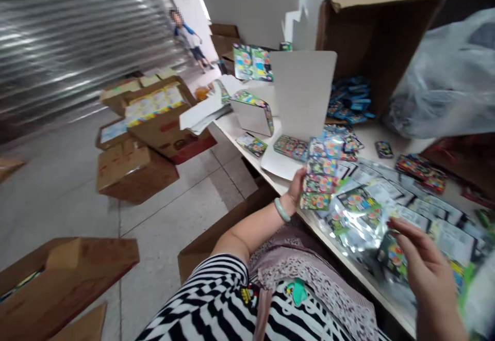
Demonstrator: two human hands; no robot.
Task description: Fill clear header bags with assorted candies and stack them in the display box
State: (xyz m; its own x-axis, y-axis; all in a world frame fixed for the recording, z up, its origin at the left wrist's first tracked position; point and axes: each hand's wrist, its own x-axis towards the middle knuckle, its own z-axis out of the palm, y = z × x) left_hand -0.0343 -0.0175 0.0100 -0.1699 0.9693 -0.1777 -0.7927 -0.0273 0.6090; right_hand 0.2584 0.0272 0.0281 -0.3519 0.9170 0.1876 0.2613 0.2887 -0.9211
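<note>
My left hand (297, 189), with a pale green bangle at the wrist, grips a row of small colourful packets (319, 176) by its left edge. The packets run from blue at the top through red to green at the bottom, and I cannot tell how they are joined. Low over the table on the right is my right hand (429, 266), its fingers loosely curved and thumb apart, with nothing visible in them. Below it lie clear plastic bags (359, 222) with printed cards inside. Behind my left hand, an open white-lined display box (305, 93) holds a packet stack (291, 147).
A large cardboard box (381, 36) lies on its side with blue packets (350, 98) in it. Translucent plastic (448, 78) bulges at right. Folded printed boxes (253, 111) stand at the table's far end. Cartons (135, 171) stand on the floor; a person (191, 42) is in the distance.
</note>
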